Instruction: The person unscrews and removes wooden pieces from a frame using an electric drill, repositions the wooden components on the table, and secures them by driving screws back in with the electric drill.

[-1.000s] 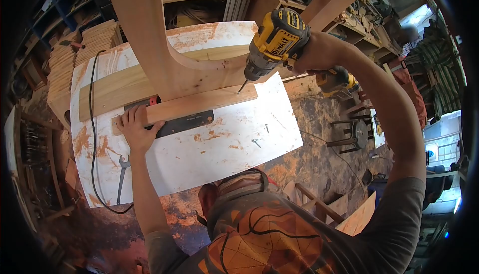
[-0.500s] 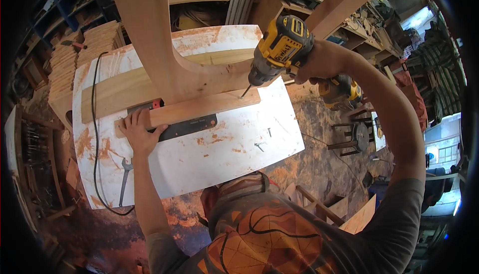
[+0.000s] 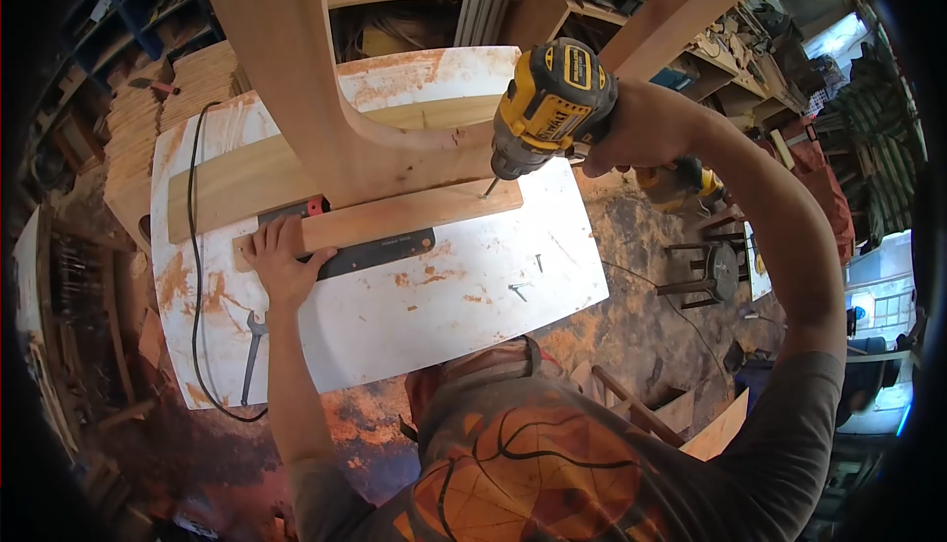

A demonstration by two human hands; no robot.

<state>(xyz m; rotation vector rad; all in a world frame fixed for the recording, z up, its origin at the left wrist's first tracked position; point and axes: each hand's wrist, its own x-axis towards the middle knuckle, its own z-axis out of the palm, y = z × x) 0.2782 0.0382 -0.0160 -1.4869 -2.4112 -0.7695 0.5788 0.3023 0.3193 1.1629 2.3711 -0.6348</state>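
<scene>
My right hand (image 3: 646,126) is wrapped round the grip of a yellow and black cordless drill (image 3: 557,98). The drill tilts downward, and its thin bit (image 3: 490,187) meets the right part of a wooden strip (image 3: 404,212). Over the strip's left end lies my left hand (image 3: 284,258), its fingers on top and thumb along the near side, pressing and gripping it. The strip runs along a larger curved wooden piece (image 3: 340,147) that rises toward the top left. Beneath the strip, a flat black bar (image 3: 380,252) with a red part sticks out on the near side.
A white board (image 3: 444,330) dusted with sawdust forms the worktop. On it lie a wrench (image 3: 254,355), a black cable (image 3: 200,276), a longer plank (image 3: 222,192) and a few screws (image 3: 519,291). A second drill (image 3: 671,185) and a stool (image 3: 715,274) are to the right.
The drill has sunk slightly toward the wooden strip, with less of the bit showing above it. My left hand keeps its place on the strip. The whole view has shifted a little.
</scene>
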